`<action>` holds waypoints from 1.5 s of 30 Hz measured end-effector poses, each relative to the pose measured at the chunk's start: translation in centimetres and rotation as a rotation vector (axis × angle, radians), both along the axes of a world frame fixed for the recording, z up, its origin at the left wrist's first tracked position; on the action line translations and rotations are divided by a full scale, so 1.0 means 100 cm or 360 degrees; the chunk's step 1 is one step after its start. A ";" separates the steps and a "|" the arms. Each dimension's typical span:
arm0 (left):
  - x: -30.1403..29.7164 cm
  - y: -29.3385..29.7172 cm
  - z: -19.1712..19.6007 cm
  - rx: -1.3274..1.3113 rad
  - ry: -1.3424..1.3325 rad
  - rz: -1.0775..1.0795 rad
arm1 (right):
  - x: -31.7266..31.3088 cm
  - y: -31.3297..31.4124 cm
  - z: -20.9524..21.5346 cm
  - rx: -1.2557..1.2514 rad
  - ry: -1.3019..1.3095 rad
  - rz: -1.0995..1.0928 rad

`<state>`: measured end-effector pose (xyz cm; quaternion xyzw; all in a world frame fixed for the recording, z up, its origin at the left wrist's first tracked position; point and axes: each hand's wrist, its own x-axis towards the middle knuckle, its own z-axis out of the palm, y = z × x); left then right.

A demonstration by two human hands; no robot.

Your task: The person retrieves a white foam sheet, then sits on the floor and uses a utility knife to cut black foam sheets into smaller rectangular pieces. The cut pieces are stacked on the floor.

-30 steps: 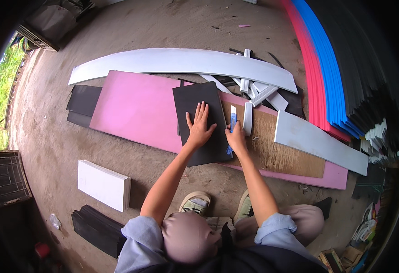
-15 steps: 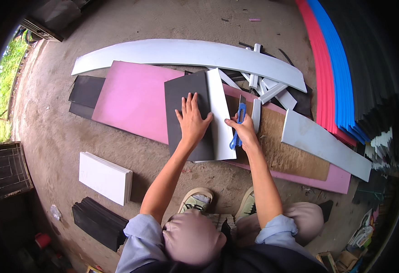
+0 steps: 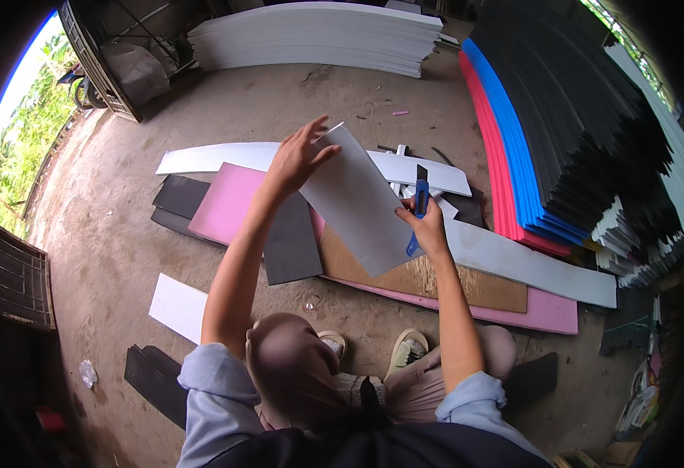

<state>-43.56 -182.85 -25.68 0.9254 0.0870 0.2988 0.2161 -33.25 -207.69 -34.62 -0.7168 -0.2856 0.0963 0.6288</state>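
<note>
A white foam sheet (image 3: 365, 199) is raised and tilted above the pile, its upper corner beside my left hand (image 3: 299, 160). The fingers of that hand are stretched apart and slightly blurred, and its thumb overlaps the sheet's edge. My right hand (image 3: 428, 226) is closed around a blue utility knife (image 3: 421, 199), blade out and pointing away from me. Its thumb rests at the sheet's right edge. Below lie a dark grey foam sheet (image 3: 293, 246), a pink sheet (image 3: 221, 201) and a worn brown board (image 3: 474, 287).
Long white strips (image 3: 529, 261) and offcuts lie around the board. White panels (image 3: 176, 306) and black pieces (image 3: 154, 382) sit at left on the floor. Tall red, blue and black foam stacks (image 3: 506, 156) stand at right; a curved white stack (image 3: 310, 43) is at the back.
The white sheet has been lifted off the pile and tilted. My left hand has left the dark sheet and moved up and away to the white sheet's corner. The view has tipped upward.
</note>
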 end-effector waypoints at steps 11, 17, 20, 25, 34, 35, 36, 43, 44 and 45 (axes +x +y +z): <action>-0.013 -0.088 -0.026 0.0476 0.0372 -0.0140 | -0.042 -0.049 0.016 -0.0301 0.0363 0.0170; -0.006 -0.107 -0.053 0.0702 0.0241 -0.0156 | -0.053 -0.048 -0.001 -0.0536 0.0064 0.0092; 0.005 -0.112 -0.052 0.0644 0.0233 -0.0169 | -0.046 -0.049 -0.019 -0.0543 -0.0520 -0.0117; 0.003 -0.111 -0.053 0.0801 0.0279 -0.0222 | -0.072 -0.032 0.005 -0.0562 -0.0462 -0.0206; 0.015 -0.118 -0.050 0.0582 0.0260 -0.0257 | -0.068 -0.036 0.014 -0.0741 -0.0466 -0.0333; 0.015 -0.118 -0.047 0.0538 0.0360 -0.0243 | -0.071 -0.036 0.015 -0.0771 -0.0467 -0.0329; 0.015 -0.117 -0.048 0.0527 0.0349 -0.0259 | -0.077 -0.035 0.018 -0.0799 -0.0463 -0.0322; 0.020 -0.114 -0.048 0.0497 0.0386 -0.0265 | -0.083 -0.029 0.015 -0.0846 -0.0492 -0.0363; 0.020 -0.114 -0.048 0.0486 0.0402 -0.0262 | -0.084 -0.029 0.016 -0.0843 -0.0488 -0.0388; 0.021 -0.112 -0.050 0.0481 0.0407 -0.0261 | -0.086 -0.028 0.017 -0.0852 -0.0480 -0.0382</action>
